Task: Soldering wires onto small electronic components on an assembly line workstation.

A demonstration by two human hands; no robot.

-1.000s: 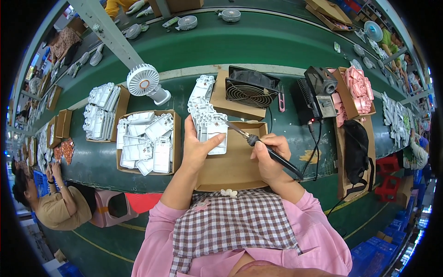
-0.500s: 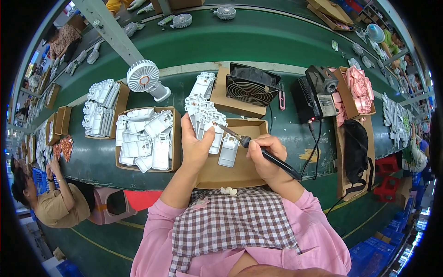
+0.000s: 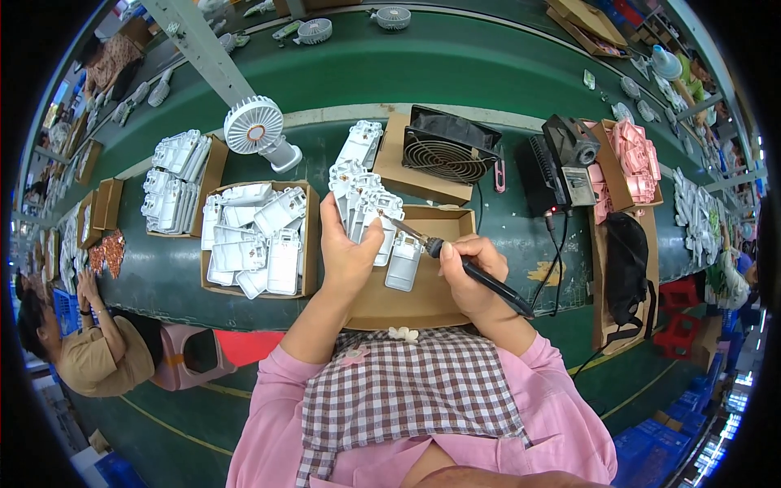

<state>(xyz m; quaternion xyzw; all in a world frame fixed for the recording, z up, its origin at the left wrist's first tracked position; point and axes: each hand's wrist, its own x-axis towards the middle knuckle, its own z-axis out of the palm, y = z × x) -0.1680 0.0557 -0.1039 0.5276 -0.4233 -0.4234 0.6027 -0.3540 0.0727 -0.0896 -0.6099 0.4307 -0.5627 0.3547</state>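
Observation:
My left hand [image 3: 348, 250] is closed around a fanned stack of white plastic housings [image 3: 358, 195] with small metal contacts. In my right hand [image 3: 473, 272] is a soldering iron [image 3: 492, 285], gripped like a pen by its black handle. Its tip touches or nearly touches the housing closest to my left thumb; which, I cannot tell. Beneath both hands lies a shallow cardboard box [image 3: 439, 317], with one white housing [image 3: 403, 262] above its left part. Left of my left hand, another cardboard box [image 3: 311, 244] is filled with white housings [image 3: 248, 244].
A small white fan [image 3: 256, 126] stands behind the filled box. Farther back are a black square fan [image 3: 451, 146] on cardboard and a black soldering station [image 3: 553, 167] with cables. Pink parts [image 3: 634, 159] fill a box at right. A person [image 3: 89, 342] sits at left.
The soldering iron and both hands keep nearly the same place over the stack. The view has shifted very slightly. At the left, the other person's hands have moved a little.

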